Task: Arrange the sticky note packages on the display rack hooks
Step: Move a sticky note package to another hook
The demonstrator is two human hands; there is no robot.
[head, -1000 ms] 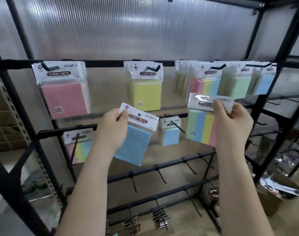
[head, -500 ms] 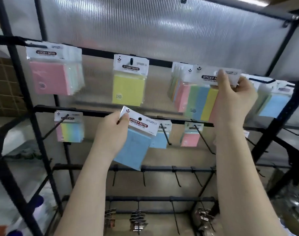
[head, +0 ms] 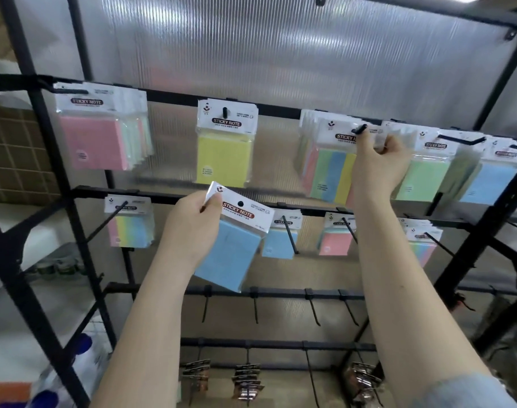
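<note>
My left hand [head: 192, 228] pinches the white header card of a blue sticky note package [head: 232, 248], held tilted in front of the second rail. My right hand [head: 379, 166] is up at the top rail, gripping the header of a striped green-blue-yellow package [head: 335, 175] at the tip of a black hook [head: 359, 129]. That package hangs in front of several like it. Along the top rail also hang pink packages [head: 93, 139], a yellow package [head: 223, 160], green packages [head: 422, 179] and blue packages [head: 483, 184].
The second rail carries a rainbow package [head: 129, 231], a small blue one [head: 279, 242], a pink one [head: 335, 242] and another rainbow stack [head: 425, 245]. Bare hooks [head: 313, 307] line the third rail. Binder clips [head: 247, 381] hang on the lowest rail. Black rack posts [head: 45, 160] stand left and right.
My right hand has lifted the striped package from chest height up to the top-rail hook. My left hand stays put with the blue package. The view has tilted upward and shifted left.
</note>
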